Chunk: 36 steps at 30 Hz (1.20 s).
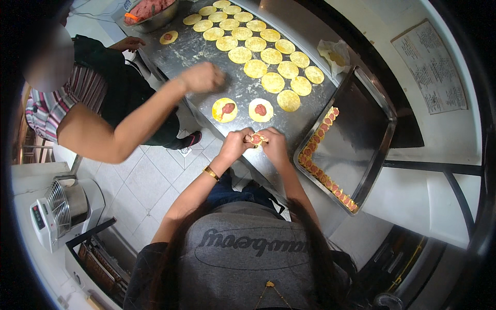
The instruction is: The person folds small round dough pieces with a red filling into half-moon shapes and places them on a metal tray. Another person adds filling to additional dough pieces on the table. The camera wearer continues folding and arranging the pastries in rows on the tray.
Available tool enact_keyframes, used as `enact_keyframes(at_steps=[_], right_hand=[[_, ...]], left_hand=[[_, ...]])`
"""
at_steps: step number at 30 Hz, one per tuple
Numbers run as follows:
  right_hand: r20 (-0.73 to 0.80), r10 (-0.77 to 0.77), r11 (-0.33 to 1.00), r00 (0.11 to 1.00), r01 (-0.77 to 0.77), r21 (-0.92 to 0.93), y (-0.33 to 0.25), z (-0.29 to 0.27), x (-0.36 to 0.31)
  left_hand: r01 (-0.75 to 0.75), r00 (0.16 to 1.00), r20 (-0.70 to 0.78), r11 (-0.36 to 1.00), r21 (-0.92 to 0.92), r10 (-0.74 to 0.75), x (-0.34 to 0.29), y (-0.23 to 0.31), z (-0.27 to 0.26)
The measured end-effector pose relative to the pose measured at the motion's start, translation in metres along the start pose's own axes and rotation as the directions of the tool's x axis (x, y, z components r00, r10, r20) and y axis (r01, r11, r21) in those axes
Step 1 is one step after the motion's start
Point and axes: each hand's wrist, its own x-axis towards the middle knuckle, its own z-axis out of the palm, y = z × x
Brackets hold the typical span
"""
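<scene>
Between my fingers is a small meat-filled dumpling [257, 139], its yellow wrapper gathered around pink filling. My left hand [235, 145] pinches one side of it, and my right hand [275, 147] grips the other. Just beyond my hands, two round yellow wrappers lie flat on the metal table: a left wrapper [217, 109] and a right wrapper [261, 118], each with a lump of pink meat filling on it. Many plain wrappers [273, 82] are spread in rows farther back.
At right, a metal tray [356, 175] holds filled dumplings [313, 150] lined along its edges. A co-worker's hand [203, 77] reaches over the floured table [206, 57] from the left. A bowl of raw meat [152, 10] stands at the far left, near another filled wrapper [168, 37].
</scene>
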Motion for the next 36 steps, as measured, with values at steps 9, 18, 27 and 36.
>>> enact_keyframes(at_steps=[9, 18, 27, 36], right_hand=[[-0.018, -0.088, 0.993, 0.996, 0.089, 0.073, 0.003, 0.000, 0.007], [-0.012, 0.023, 0.999, 1.000, -0.023, 0.025, 0.004, 0.004, -0.002], [-0.033, 0.034, 0.999, 0.999, -0.035, -0.032, 0.002, 0.003, -0.005], [0.009, -0.012, 0.999, 1.000, 0.013, -0.043, 0.000, -0.004, -0.006]], left_hand=[[0.085, 0.995, 0.038, 0.975, 0.207, -0.095, 0.003, 0.021, -0.004], [0.031, 0.999, 0.028, 0.999, 0.033, -0.031, 0.005, 0.006, 0.003], [0.035, 0.998, 0.045, 0.999, -0.003, -0.035, 0.004, 0.002, 0.003], [-0.070, 0.997, -0.011, 0.995, 0.077, 0.071, 0.003, 0.006, 0.004]])
